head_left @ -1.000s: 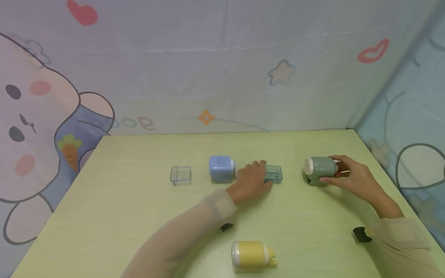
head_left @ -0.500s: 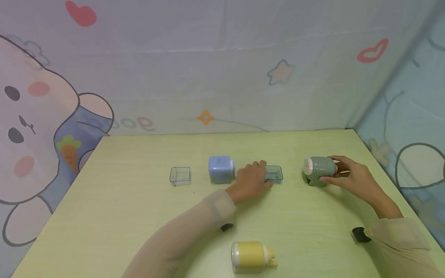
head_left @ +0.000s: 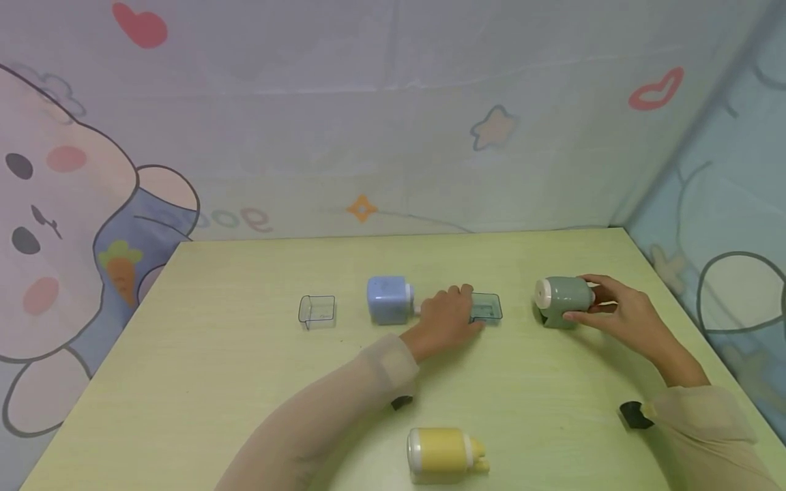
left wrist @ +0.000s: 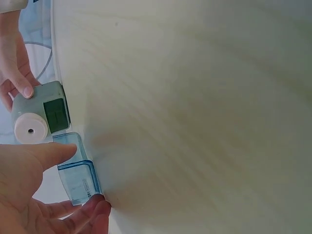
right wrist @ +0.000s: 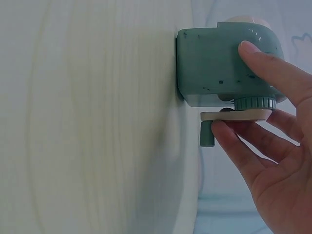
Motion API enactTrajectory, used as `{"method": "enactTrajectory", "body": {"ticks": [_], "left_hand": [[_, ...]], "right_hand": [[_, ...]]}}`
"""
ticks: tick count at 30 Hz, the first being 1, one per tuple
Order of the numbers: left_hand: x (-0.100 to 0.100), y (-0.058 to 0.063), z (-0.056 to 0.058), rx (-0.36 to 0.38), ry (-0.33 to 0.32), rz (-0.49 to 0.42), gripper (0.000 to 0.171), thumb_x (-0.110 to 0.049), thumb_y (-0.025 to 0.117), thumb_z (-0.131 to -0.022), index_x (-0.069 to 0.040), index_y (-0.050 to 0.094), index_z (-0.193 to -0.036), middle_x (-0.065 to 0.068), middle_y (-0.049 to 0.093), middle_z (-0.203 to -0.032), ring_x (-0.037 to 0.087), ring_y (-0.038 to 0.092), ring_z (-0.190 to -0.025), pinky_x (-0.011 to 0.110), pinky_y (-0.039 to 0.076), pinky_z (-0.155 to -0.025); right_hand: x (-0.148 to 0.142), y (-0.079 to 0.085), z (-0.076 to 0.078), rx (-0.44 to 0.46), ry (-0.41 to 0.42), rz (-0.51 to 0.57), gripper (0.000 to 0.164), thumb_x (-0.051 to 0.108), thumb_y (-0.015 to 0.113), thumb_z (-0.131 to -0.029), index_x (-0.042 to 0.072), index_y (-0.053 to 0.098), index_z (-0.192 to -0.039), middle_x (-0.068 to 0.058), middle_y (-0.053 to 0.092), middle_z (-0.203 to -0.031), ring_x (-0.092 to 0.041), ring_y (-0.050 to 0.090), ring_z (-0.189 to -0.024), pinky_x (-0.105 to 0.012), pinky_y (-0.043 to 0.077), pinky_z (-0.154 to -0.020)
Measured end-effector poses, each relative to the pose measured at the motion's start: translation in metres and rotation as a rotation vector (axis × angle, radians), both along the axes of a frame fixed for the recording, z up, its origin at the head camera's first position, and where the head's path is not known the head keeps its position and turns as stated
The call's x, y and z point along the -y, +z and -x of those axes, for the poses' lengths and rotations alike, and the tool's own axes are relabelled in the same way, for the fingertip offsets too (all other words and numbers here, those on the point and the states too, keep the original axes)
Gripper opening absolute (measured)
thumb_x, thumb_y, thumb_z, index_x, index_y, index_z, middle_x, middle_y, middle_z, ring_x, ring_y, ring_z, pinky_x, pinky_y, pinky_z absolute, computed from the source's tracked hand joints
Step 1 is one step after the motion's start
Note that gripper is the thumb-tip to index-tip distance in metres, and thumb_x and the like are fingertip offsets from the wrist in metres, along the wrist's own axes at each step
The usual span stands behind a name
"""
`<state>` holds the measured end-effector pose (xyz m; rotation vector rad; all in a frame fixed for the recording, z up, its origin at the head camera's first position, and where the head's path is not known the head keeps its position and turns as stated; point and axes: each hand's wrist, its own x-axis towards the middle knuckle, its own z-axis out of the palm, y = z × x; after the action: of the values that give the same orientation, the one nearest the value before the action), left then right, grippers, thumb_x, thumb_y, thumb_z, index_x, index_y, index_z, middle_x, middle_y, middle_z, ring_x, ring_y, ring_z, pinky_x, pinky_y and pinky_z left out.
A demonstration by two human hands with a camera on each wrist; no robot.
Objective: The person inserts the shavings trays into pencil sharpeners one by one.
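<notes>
My right hand (head_left: 632, 317) grips a green hand-crank pencil sharpener (head_left: 568, 293) on the table's right side. In the right wrist view the thumb presses the sharpener's body, and fingers lie by its crank (right wrist: 234, 115). A dark rectangular opening (left wrist: 57, 115) shows in the body in the left wrist view. Left of it, my left hand (head_left: 445, 317) holds a clear blue-green shavings drawer (head_left: 486, 308) between thumb and fingers, low at the tabletop. In the left wrist view the drawer's far end lies close to the sharpener; whether they touch I cannot tell.
A blue pencil sharpener (head_left: 388, 300) stands just left of my left hand, its crank partly hidden. Farther left lies another clear drawer (head_left: 317, 310). A yellow sharpener (head_left: 443, 453) lies near the front of the table (head_left: 245, 382). Printed cloth hangs behind and at the right.
My left hand and the drawer have shifted very slightly to the right, toward the green pencil sharpener. The right hand keeps its hold; the other things stay put.
</notes>
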<state>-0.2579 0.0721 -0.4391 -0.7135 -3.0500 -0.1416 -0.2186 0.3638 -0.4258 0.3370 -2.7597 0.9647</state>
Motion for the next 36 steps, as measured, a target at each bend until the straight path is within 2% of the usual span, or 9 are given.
{"method": "enactTrajectory", "body": {"ticks": [9, 21, 28, 36], "left_hand": [[-0.01, -0.009, 0.005, -0.021, -0.019, -0.008, 0.054, -0.056, 0.058, -0.081, -0.013, 0.047, -0.11, -0.003, 0.046, -0.079, 0.01, 0.043, -0.062, 0.026, 0.036, -0.044], [-0.015, -0.004, 0.003, -0.014, -0.021, 0.0, 0.051, -0.056, 0.057, -0.082, -0.012, 0.047, -0.106, -0.003, 0.045, -0.079, 0.01, 0.043, -0.061, 0.026, 0.037, -0.044], [-0.018, -0.001, 0.001, -0.012, -0.041, -0.018, 0.049, -0.054, 0.058, -0.082, -0.011, 0.047, -0.103, -0.002, 0.045, -0.077, 0.01, 0.043, -0.06, 0.025, 0.037, -0.043], [-0.025, -0.003, 0.004, 0.007, -0.038, -0.009, 0.05, -0.055, 0.057, -0.083, -0.012, 0.046, -0.105, -0.003, 0.045, -0.079, 0.01, 0.043, -0.063, 0.025, 0.037, -0.044]], "right_hand": [[0.001, -0.001, 0.0, 0.024, -0.023, 0.011, 0.065, 0.032, 0.077, -0.072, 0.016, 0.048, -0.127, -0.009, 0.061, -0.1, -0.022, 0.057, -0.088, -0.024, 0.046, -0.065], [0.001, -0.001, -0.001, 0.024, -0.027, 0.013, 0.065, 0.032, 0.078, -0.071, 0.016, 0.048, -0.126, -0.009, 0.061, -0.099, -0.022, 0.057, -0.087, -0.024, 0.046, -0.065], [-0.001, -0.001, -0.001, -0.015, 0.019, 0.019, 0.065, 0.029, 0.078, -0.072, 0.012, 0.048, -0.127, -0.013, 0.06, -0.1, -0.022, 0.057, -0.085, -0.019, 0.044, -0.064], [0.001, -0.001, -0.002, 0.0, -0.006, 0.026, 0.065, 0.031, 0.078, -0.071, 0.014, 0.048, -0.126, -0.01, 0.06, -0.1, -0.023, 0.057, -0.086, -0.02, 0.044, -0.064]]}}
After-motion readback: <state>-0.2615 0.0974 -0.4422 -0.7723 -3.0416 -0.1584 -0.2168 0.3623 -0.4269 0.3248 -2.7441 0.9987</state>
